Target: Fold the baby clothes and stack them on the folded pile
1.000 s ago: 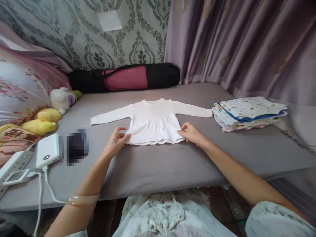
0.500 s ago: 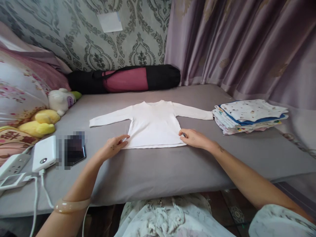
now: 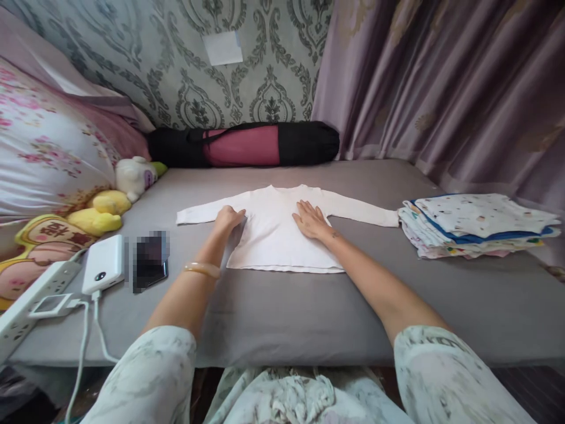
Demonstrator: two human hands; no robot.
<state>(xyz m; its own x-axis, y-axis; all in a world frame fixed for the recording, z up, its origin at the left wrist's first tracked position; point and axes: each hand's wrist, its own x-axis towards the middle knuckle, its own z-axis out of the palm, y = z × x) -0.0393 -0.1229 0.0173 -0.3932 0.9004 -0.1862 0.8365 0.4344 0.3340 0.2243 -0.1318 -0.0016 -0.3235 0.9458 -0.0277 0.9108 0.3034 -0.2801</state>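
A white long-sleeved shirt (image 3: pixel 282 247) lies spread flat on the grey-covered bed, its collar toward the wall and hem toward me. Both sleeves stretch out sideways. My right hand (image 3: pixel 311 220) rests flat on the shirt's chest, right of the middle, fingers extended. At the left underarm, where sleeve meets body, my left hand (image 3: pixel 229 218) has its fingers bent and drawn together on the fabric; the fingertips are partly hidden. The right cuff reaches a stack of folded clothes (image 3: pixel 477 221).
On the left are a power strip (image 3: pixel 42 300), a white power bank (image 3: pixel 104 264) with cables, a blurred phone (image 3: pixel 150 262) and plush toys (image 3: pixel 99 215). A black and maroon rolled bag (image 3: pixel 242 144) lies along the wall. Purple curtains (image 3: pixel 419 88) hang at the right.
Both hands have left the hem corners and moved up the shirt. The right now lies flat on the chest; the left is at the underarm. The view has shifted slightly left.
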